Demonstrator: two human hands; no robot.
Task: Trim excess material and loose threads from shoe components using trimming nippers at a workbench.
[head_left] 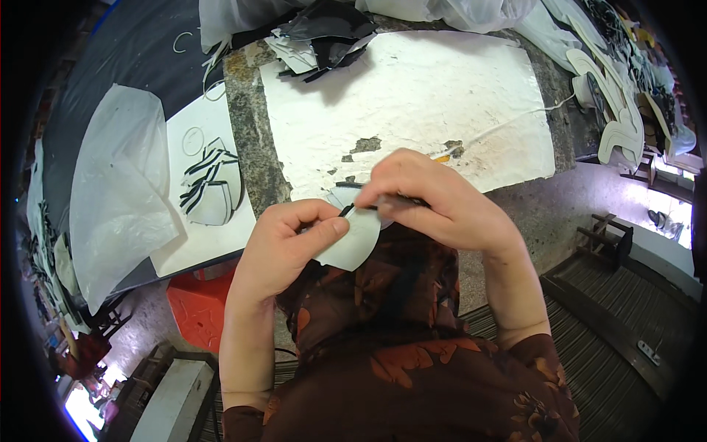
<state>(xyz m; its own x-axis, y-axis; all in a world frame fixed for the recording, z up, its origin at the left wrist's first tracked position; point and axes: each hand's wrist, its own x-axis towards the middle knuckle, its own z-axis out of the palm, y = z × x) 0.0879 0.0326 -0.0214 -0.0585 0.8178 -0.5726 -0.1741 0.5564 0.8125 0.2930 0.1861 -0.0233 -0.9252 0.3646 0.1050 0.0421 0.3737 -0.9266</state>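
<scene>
A pale, curved sheet piece (355, 241) with black edging is held over my lap at the table's near edge. My left hand (283, 239) pinches it between thumb and forefinger, beside a short black strip on its edge. At the piece's upper side, my right hand (427, 195) is closed, fingertips pressed on the black edging. A dark bit shows under those fingers; whether they also hold a tool is hidden. Left of my hands, a pile of similar pale pieces with black edges (212, 197) lies on a white sheet (184, 247).
A worn white sheet (412, 96) covers the stone slab (250, 110). Black and white pieces (328, 37) are heaped at its far side. A clear plastic bag (121, 191) lies left. A cord (515, 118) runs right; cut-out pieces (618, 136) hang there. Below left stands a red stool (199, 309).
</scene>
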